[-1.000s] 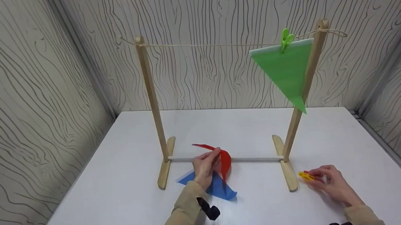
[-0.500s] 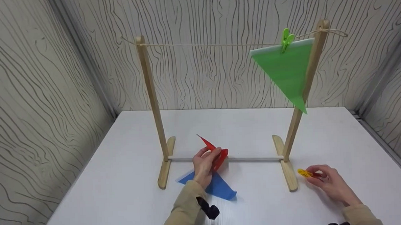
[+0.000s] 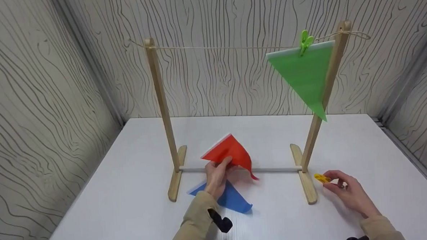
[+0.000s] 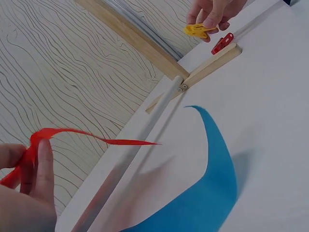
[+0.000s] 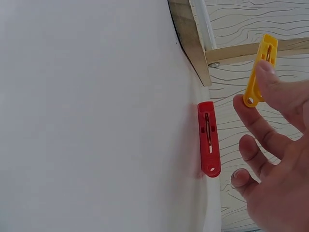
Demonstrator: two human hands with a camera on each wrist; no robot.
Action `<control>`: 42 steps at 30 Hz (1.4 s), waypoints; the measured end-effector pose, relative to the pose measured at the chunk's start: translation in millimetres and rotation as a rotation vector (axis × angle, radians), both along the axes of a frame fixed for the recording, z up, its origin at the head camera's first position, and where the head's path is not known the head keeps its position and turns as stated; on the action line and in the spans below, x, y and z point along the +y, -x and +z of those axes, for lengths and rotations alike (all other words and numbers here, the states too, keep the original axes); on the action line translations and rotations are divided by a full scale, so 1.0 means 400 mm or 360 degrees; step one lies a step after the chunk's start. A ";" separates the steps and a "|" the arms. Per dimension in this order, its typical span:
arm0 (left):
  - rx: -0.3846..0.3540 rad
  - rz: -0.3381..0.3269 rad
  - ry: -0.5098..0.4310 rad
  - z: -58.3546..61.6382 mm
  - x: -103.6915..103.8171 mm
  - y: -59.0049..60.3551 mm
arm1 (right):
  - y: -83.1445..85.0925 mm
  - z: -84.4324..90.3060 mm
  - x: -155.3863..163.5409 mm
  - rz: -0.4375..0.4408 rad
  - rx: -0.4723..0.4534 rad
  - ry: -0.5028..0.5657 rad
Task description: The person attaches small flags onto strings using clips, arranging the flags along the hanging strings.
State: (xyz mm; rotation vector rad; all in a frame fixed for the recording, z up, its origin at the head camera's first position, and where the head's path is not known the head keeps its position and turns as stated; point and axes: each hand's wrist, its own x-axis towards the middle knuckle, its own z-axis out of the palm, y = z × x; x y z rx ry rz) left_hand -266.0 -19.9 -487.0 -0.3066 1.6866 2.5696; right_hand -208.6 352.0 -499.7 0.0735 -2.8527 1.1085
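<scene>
My left hand (image 3: 217,175) pinches a red triangular pennant (image 3: 233,151) between thumb and fingers, over the white crossbar. The pennant's pale-edged top points up and left, and its tip droops right. Beneath that hand a blue pennant (image 3: 235,200) lies on the table, its tip curling up in the left wrist view. At the right, my right hand (image 3: 350,191) holds a yellow clothespin (image 5: 263,70) by thumb and index finger, raised off the table. Below it a red clothespin (image 5: 209,139) rests on the table, hidden behind the hand in the head view.
A wooden stand has a left post (image 3: 162,107) and a right post (image 3: 313,137), joined by a low white crossbar (image 3: 273,169). A string (image 3: 210,48) runs between the tops. A green pennant (image 3: 303,71) hangs from it by a green clothespin (image 3: 305,44) near the right post.
The red pennant has turned in my left hand, so its broad face and pale edge now show. My right hand has lifted the yellow clothespin slightly.
</scene>
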 end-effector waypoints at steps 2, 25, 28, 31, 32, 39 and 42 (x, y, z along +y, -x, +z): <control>0.0028 0.0000 0.0006 0.002 -0.001 0.000 | 0.001 0.001 -0.007 -0.0018 0.0065 0.0041; 0.0178 -0.0019 -0.0059 0.043 -0.016 0.010 | 0.004 0.028 -0.078 -0.0100 0.0154 0.0713; 0.0250 -0.0028 0.0029 0.056 -0.024 0.011 | 0.007 0.039 -0.091 -0.0079 0.0201 0.0726; 0.0323 -0.0025 0.0089 0.071 -0.034 0.012 | 0.014 0.051 -0.104 -0.0031 0.0242 0.0742; 0.0351 -0.0027 0.0104 0.076 -0.037 0.013 | 0.017 0.055 -0.109 -0.0008 0.0260 0.0745; 0.0471 -0.0051 0.0061 0.110 -0.051 0.014 | 0.031 0.093 -0.143 0.0061 0.0369 0.0840; 0.0479 -0.0054 0.0071 0.120 -0.055 0.018 | 0.036 0.106 -0.156 0.0042 0.0381 0.0939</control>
